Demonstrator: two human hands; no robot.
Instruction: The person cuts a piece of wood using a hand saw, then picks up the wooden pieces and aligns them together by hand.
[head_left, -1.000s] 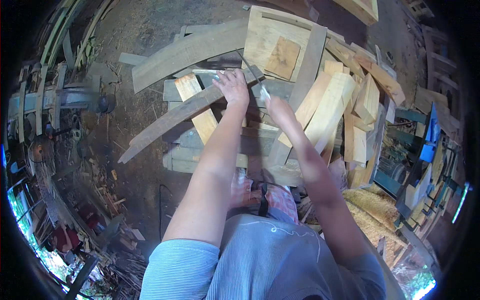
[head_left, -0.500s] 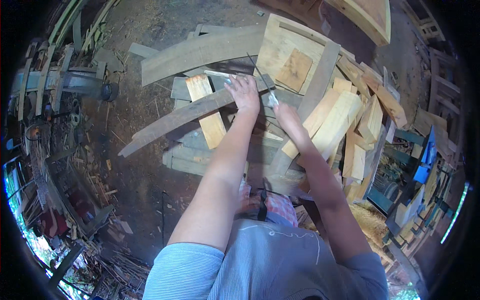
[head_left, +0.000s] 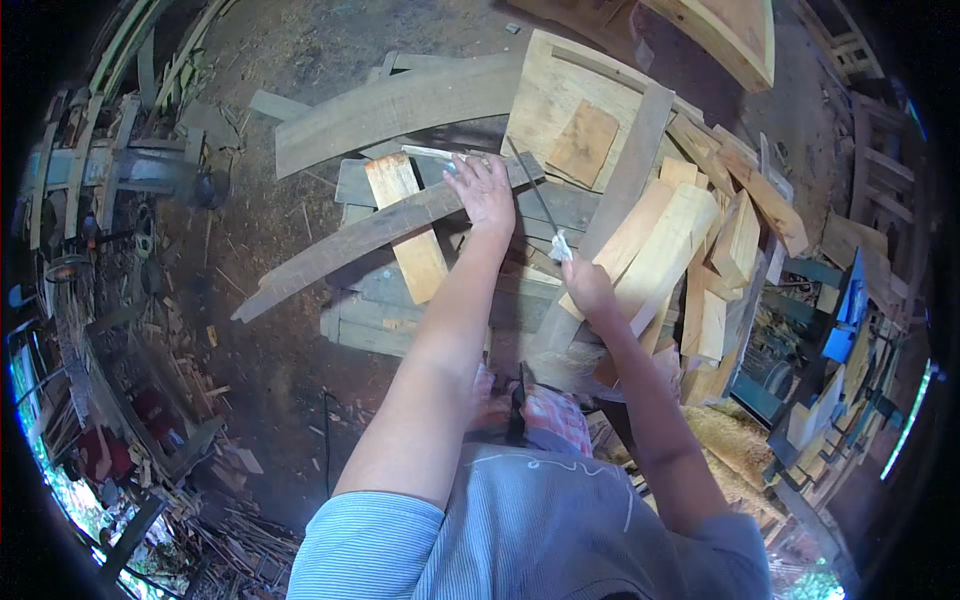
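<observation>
My left hand (head_left: 488,195) presses down on a long, dark, weathered plank (head_left: 350,240), its fingers bent over the far edge. The plank lies slantwise across a pale, stained wood block (head_left: 410,225). Closed round a handsaw's handle is my right hand (head_left: 588,285), to the right of the plank and nearer to me. White wrapping (head_left: 560,246) shows at the handle. From it the thin dark saw blade (head_left: 541,200) runs away from me across the plank's right end, just right of my left hand. The fingers' undersides are hidden.
Grey boards (head_left: 375,310) lie beneath the work. A framed pale panel (head_left: 540,95) with a loose wood piece (head_left: 583,140) stands beyond. Thick pale offcuts (head_left: 680,240) pile up at the right. Scrap wood (head_left: 215,520) litters the floor at the left.
My right hand has drawn the saw back toward me, so its handle sits nearer and lower. My left hand stays on the plank. The whole view has shifted slightly.
</observation>
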